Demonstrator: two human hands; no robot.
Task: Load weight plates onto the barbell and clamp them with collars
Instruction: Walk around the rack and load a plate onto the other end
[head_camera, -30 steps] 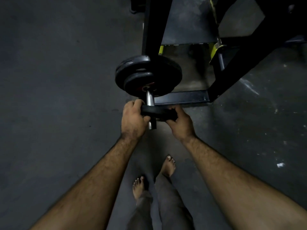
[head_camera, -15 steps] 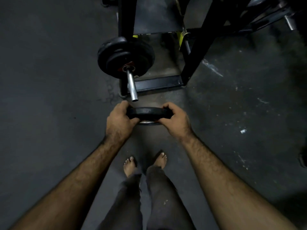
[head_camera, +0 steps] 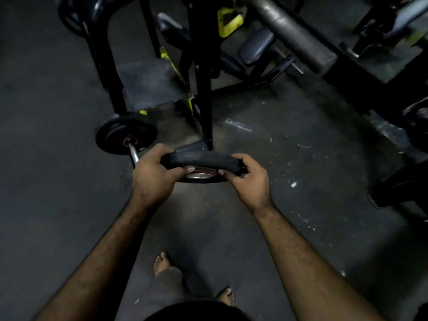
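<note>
Left hand point(head_camera: 154, 176) and right hand point(head_camera: 249, 181) clamping small plate point(head_camera: 201, 162) at 9 and 3 o'clock rims, holding it near flat, likely balancing weight, bore visible underneath. Plate hanging off bar, at 4 o'clock of barbell sleeve point(head_camera: 133, 154). Loaded plates point(head_camera: 126, 134) sitting inboard. Rack post point(head_camera: 205, 89) crowding 12 o'clock; floor point(head_camera: 301, 181) lying open at 3 o'clock.

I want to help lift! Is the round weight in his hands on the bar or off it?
Off. Both hands hold the weight plate clear of the bar's bare end.
</note>
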